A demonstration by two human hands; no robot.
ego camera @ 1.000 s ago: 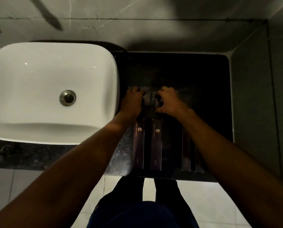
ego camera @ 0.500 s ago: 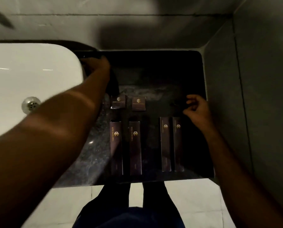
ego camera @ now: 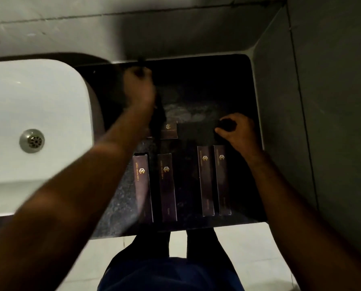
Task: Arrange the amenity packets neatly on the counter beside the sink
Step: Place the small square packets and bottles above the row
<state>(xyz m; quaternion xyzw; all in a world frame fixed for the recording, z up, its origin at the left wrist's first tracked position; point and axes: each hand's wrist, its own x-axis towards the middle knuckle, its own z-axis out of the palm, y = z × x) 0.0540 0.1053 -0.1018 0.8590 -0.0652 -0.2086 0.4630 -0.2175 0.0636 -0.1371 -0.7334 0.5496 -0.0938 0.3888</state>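
Observation:
Four long dark amenity packets with gold logos lie side by side on the black counter (ego camera: 234, 85): two on the left (ego camera: 143, 187) (ego camera: 167, 187) and two on the right (ego camera: 206, 181) (ego camera: 222, 179). A small square packet (ego camera: 171, 130) lies behind the left pair, and my left forearm mostly hides a second small one. My left hand (ego camera: 137, 89) is blurred at the counter's back left corner by the sink, closed around a dark object I cannot identify. My right hand (ego camera: 236, 131) rests behind the right pair with its fingers curled; any contents are lost in shadow.
The white basin (ego camera: 39, 101) with its metal drain (ego camera: 31, 140) fills the left. Grey tiled walls close the counter at the back (ego camera: 175, 28) and on the right (ego camera: 322, 122). The counter's front edge meets a pale floor (ego camera: 238, 244), where my legs stand.
Both hands left the small packets. The left hand went to the back left corner and closed on something dark. The right hand moved to behind the right pair. The view shifted right.

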